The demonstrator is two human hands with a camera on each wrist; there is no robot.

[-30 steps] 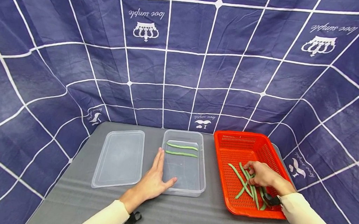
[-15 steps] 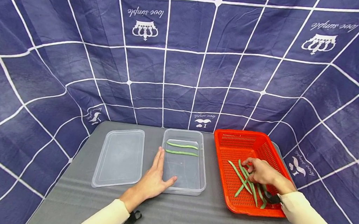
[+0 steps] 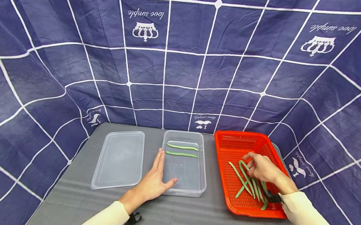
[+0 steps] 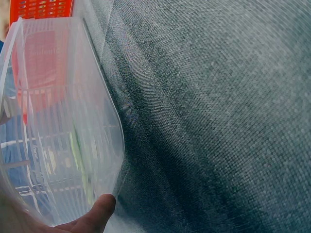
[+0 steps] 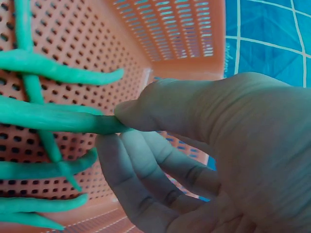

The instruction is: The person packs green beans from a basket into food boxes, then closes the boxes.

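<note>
My right hand is inside the red basket, over several green beans. In the right wrist view its thumb and fingertips pinch the end of one green bean; other beans lie around it on the perforated floor. My left hand lies along the left side of a clear plastic container, fingers straight and thumb spread across its near corner. Two green beans lie crosswise in the far half of that container. The left wrist view shows the container wall with a fingertip against it.
A translucent lid lies flat on the grey cloth, left of the container. Behind the table and along both sides hangs a blue cloth with white lines.
My right hand has shifted slightly up and left within the basket, and the beans under it have moved a little. My left hand keeps its place at the container.
</note>
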